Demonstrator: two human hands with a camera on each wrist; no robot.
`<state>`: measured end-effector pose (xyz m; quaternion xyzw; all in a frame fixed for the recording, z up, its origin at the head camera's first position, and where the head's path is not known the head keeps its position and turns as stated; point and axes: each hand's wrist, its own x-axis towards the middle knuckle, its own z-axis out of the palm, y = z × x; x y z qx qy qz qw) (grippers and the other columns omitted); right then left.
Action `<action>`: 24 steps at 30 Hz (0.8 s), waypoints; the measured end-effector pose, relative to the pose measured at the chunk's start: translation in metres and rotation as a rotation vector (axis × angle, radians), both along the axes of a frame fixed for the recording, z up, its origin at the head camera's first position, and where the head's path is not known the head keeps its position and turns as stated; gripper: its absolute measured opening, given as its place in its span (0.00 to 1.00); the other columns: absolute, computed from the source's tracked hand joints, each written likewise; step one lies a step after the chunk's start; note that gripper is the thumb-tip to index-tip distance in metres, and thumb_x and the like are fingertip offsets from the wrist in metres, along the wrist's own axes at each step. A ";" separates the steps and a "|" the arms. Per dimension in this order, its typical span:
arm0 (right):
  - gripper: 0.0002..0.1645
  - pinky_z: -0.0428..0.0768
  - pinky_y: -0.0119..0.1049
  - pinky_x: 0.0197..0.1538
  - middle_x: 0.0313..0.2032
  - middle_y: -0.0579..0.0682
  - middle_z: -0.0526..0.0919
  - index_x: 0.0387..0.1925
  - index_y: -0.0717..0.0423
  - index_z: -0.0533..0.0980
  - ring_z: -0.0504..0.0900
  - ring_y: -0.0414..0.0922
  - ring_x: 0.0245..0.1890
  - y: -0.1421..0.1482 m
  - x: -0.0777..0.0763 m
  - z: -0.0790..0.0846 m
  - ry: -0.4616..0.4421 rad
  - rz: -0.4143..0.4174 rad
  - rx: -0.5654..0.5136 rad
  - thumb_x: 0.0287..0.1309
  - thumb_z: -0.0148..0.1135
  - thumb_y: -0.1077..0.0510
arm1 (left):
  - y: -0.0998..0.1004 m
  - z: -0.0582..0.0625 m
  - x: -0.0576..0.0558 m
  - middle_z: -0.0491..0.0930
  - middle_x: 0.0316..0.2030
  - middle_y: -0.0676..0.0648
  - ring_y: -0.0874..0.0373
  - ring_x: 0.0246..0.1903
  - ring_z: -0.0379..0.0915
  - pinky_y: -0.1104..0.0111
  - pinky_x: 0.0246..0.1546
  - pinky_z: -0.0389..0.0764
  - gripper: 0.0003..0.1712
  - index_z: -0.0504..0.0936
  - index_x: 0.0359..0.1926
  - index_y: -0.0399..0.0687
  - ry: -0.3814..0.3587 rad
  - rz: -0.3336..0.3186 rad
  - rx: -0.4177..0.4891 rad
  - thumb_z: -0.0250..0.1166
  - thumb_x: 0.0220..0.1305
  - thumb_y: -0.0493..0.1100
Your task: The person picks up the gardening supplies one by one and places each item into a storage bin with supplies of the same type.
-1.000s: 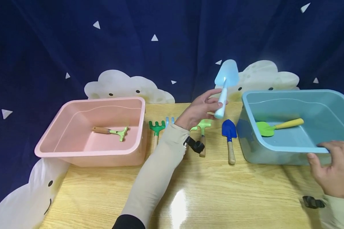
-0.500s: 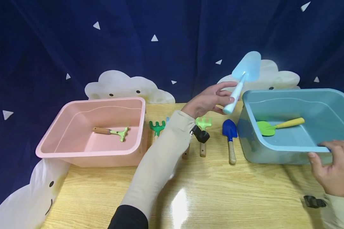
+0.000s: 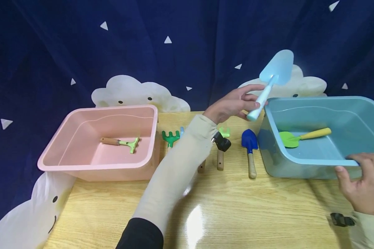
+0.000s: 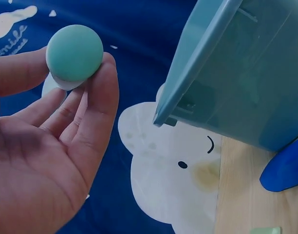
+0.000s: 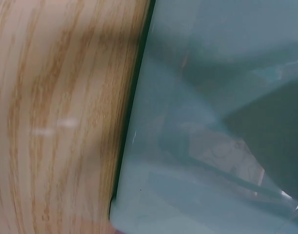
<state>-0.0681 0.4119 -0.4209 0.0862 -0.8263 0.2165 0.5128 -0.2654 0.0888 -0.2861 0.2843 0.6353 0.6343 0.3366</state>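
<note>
The pale trowel (image 3: pixel 275 76) hung at 10 o'clock of the blue bin (image 3: pixel 299 169), clamped by the left hand (image 3: pixel 233 104); a firm, high hold looked right. The right hand's (image 3: pixel 363 183) fingers seemed clamped on the rim (image 3: pixel 318 162) at 5 o'clock.

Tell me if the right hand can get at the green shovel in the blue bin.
Likely yes: the right hand has its grip on the near rim of the open blue bin, and nothing covers the green shovel.
</note>
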 end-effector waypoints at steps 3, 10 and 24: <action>0.53 0.59 0.32 0.70 0.36 0.80 0.71 0.35 0.79 0.73 0.66 0.76 0.40 0.005 -0.001 -0.006 -0.022 -0.004 -0.006 0.61 0.51 0.25 | 0.006 -0.002 0.001 0.75 0.63 0.38 0.51 0.48 0.78 0.62 0.40 0.81 0.32 0.62 0.72 0.55 -0.008 -0.011 0.018 0.54 0.70 0.32; 0.52 0.63 0.48 0.72 0.39 0.80 0.72 0.38 0.78 0.74 0.67 0.78 0.43 0.009 0.000 -0.011 -0.057 -0.054 0.005 0.62 0.48 0.25 | 0.024 -0.010 0.007 0.76 0.62 0.38 0.56 0.43 0.77 0.64 0.36 0.81 0.34 0.62 0.73 0.55 -0.020 0.004 0.041 0.56 0.69 0.32; 0.52 0.64 0.53 0.71 0.40 0.79 0.72 0.39 0.77 0.74 0.67 0.78 0.44 0.009 0.000 -0.013 -0.046 -0.073 0.002 0.61 0.48 0.24 | 0.060 -0.023 0.018 0.82 0.54 0.46 0.58 0.33 0.79 0.64 0.27 0.78 0.36 0.68 0.70 0.61 0.005 0.050 -0.054 0.62 0.64 0.31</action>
